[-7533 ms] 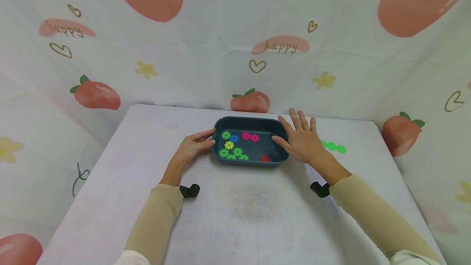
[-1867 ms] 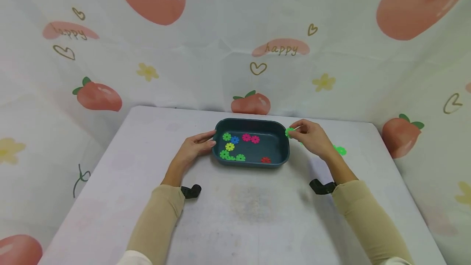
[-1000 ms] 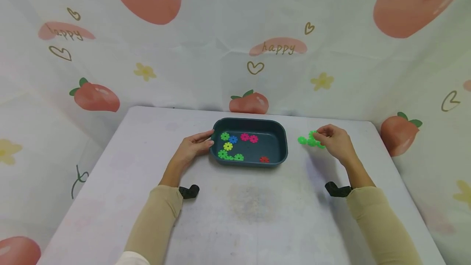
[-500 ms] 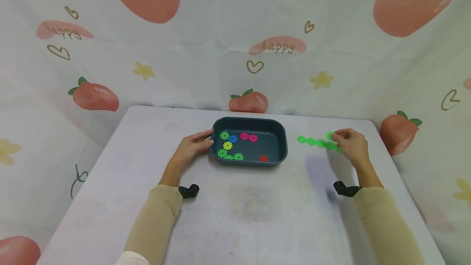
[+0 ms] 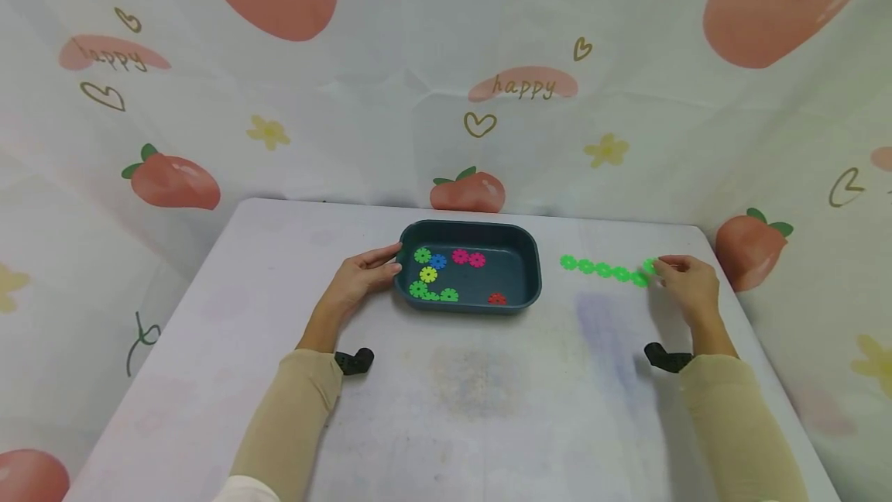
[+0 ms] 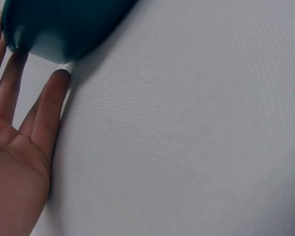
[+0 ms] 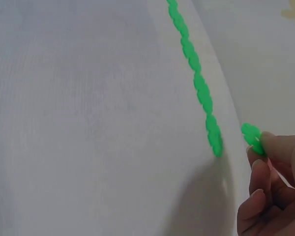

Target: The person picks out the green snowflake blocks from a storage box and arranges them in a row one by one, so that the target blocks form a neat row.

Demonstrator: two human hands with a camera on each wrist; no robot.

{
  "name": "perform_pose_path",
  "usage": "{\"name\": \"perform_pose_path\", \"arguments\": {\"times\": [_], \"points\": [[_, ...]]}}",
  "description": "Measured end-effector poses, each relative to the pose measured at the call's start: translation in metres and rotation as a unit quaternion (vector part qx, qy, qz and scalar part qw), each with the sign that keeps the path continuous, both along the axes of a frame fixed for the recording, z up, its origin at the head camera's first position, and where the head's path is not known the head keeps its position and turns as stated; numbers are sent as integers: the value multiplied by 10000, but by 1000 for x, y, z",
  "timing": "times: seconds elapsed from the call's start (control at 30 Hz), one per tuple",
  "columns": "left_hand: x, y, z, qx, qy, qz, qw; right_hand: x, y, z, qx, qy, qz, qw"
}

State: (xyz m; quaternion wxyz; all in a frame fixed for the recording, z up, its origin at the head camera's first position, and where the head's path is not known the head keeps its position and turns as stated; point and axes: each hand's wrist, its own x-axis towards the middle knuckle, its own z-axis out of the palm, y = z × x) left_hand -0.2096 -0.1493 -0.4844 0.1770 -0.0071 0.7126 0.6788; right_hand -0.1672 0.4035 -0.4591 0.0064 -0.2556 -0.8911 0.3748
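Observation:
My left hand rests its fairly straight fingers and thumb against the left end of a dark teal tray. In the left wrist view the fingertips meet the tray's outer wall. Right of the tray, several green snowflake discs lie edge to edge in a slanting row on the table. Between thumb and index finger my right hand pinches another green snowflake disc, held above the row's right end. The right wrist view shows this pinched disc apart from the last one in the row.
Inside the tray lie loose discs: several green, two pink, one blue, one yellow and one red. The white table ends at a fruit-printed cloth backdrop.
My right hand went from the tray's right rim rightward along the row, carrying the green snowflake disc, and uncovered the discs beneath. The left hand stays at the tray.

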Motion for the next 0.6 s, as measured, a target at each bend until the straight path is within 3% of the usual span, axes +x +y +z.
{"name": "perform_pose_path", "arguments": {"times": [0.17, 0.6], "points": [[0, 0, -1, -12, -18, 2, 10000, 4, 9, -7, 15, -176, -222, 9996], [-1, 0, -2, 74, 6, 58, 10000, 4, 16, -18, 171, -305, -147, 9993]]}}
